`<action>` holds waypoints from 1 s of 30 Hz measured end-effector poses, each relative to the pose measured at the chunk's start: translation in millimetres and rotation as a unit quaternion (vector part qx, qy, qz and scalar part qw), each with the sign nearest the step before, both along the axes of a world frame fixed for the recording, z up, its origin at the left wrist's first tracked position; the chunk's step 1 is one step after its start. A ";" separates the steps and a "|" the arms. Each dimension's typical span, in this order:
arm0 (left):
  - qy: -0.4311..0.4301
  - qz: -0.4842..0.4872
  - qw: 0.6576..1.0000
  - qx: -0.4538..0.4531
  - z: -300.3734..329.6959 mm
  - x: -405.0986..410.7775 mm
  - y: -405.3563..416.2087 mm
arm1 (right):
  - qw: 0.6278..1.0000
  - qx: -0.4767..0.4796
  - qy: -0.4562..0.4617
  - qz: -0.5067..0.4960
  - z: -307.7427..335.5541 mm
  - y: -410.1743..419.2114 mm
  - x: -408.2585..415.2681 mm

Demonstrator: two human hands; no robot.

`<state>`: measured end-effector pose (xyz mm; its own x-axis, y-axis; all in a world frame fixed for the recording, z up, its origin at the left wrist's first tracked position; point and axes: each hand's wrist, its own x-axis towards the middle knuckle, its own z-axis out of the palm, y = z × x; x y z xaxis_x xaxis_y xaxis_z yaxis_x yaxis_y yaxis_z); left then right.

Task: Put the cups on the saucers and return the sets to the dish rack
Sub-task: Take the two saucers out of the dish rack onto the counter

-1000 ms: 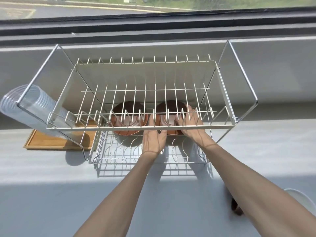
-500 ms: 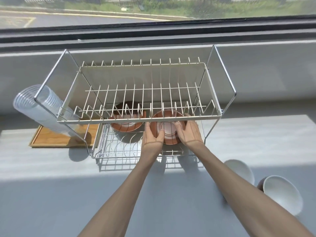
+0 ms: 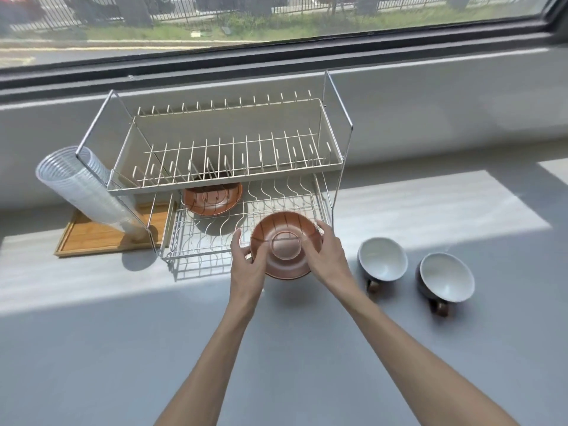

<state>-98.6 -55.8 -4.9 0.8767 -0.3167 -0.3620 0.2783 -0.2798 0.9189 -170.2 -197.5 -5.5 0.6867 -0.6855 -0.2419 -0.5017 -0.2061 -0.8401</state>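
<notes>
I hold a brown saucer [image 3: 285, 238] between both hands, just over the front edge of the dish rack's lower tier [image 3: 215, 256]. My left hand [image 3: 246, 269] grips its left rim and my right hand [image 3: 329, 256] its right rim. A second brown saucer [image 3: 212, 196] lies in the lower tier further back on the left, partly under the upper tier [image 3: 227, 161]. Two cups, white inside and dark outside with brown handles, rest on the counter to the right: a nearer-to-rack cup [image 3: 382, 259] and a far-right cup [image 3: 445, 276].
A stack of clear plastic cups [image 3: 80, 186] leans against the rack's left side over a wooden tray [image 3: 101, 235]. The grey counter [image 3: 153, 348] stretches toward me. A window ledge and wall run behind the rack.
Both hands have drawn the right-hand saucer out from the lower tier toward me. My view has pulled back, so the two cups on the right now show fully.
</notes>
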 end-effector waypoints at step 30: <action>0.082 -0.246 0.965 0.031 -47.4 -191.0 -34.9 | 0.946 0.087 0.043 -0.308 -56.0 7.4 -251.2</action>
